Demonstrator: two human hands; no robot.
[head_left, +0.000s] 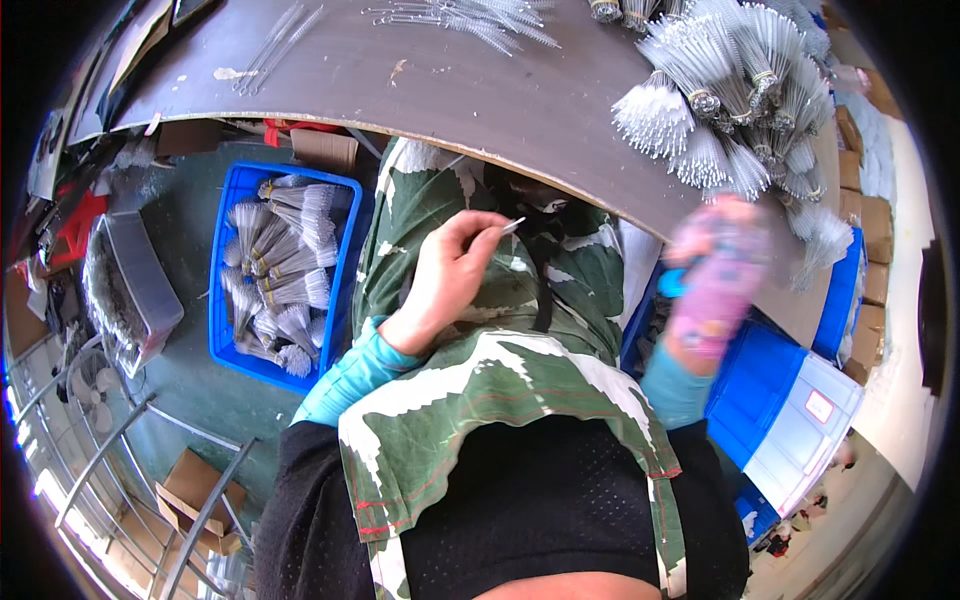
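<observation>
- A thin clear strip [512, 226] is being pinched between the closed fingers of the left hand [450, 275], over the lap, just below the counter [480, 90] edge.
- The right hand [715, 285], in a pink patterned glove, is being blurred by motion near the counter edge; its fingers' state cannot be told.
- Banded bundles of clear strips [735, 90] are being kept on the counter, close above the right hand.
- More bundles are being stored in a blue crate [225, 330] on the floor, left of the lap.
</observation>
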